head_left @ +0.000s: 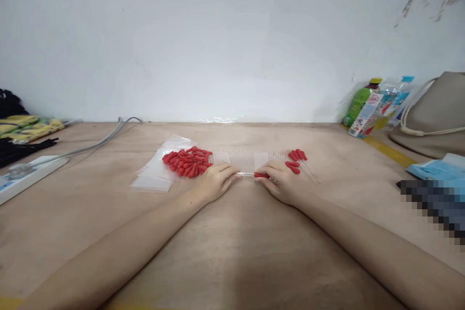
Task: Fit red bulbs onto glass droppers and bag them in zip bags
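Observation:
My left hand (217, 181) pinches one end of a thin clear dropper tube (246, 174), held level just above the tabletop. The tube's other end meets a red rubber bulb (261, 175), which the fingers of my right hand (281, 184) are closed around. How far the tube sits inside the bulb is hidden. Behind both hands lies a row of clear dropper tubes (241, 159). Beside my left hand is a heap of loose red bulbs (185, 162). Several droppers with red bulbs fitted (298, 155) lie just past my right hand.
Clear plastic bags (152, 179) are fanned out left of the bulbs. A power strip (32, 174) with a grey cable stands farther left, near yellow packets (29, 128). At right are bottles (363, 101), a beige bag (436, 116), a blue packet (439, 172) and a blurred dark object (432, 203).

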The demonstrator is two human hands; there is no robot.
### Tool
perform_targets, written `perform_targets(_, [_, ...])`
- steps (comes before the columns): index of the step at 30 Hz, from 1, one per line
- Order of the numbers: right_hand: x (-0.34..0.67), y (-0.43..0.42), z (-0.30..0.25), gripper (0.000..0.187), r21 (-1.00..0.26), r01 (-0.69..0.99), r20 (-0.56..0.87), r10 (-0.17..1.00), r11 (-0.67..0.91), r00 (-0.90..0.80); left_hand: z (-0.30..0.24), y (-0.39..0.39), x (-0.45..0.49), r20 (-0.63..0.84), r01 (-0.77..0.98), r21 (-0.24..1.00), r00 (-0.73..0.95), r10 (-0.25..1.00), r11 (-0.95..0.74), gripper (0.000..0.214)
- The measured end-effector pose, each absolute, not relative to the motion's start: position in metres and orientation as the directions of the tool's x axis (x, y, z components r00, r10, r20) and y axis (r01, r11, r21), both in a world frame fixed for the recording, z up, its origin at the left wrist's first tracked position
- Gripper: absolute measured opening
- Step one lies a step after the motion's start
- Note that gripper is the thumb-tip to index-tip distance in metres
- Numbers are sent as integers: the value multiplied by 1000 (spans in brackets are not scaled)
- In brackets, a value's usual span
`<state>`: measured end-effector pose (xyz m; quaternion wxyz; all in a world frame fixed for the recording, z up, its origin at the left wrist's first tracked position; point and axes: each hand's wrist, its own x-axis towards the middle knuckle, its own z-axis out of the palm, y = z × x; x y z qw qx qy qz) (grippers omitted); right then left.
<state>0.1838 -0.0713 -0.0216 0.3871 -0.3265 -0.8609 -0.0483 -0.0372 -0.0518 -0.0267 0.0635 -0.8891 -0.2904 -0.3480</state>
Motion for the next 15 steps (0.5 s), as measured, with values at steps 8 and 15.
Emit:
perform_targets(8, [181,-82,-13,11,-157,637,628,574,754,-525,-26,-59,-35,652,516,83,619,438,-852,20])
perform_targets(15, [178,-88,-4,10,-119,674,587,599,729,-544,-29,-58,-33,617,519,71,648,446,-852,22])
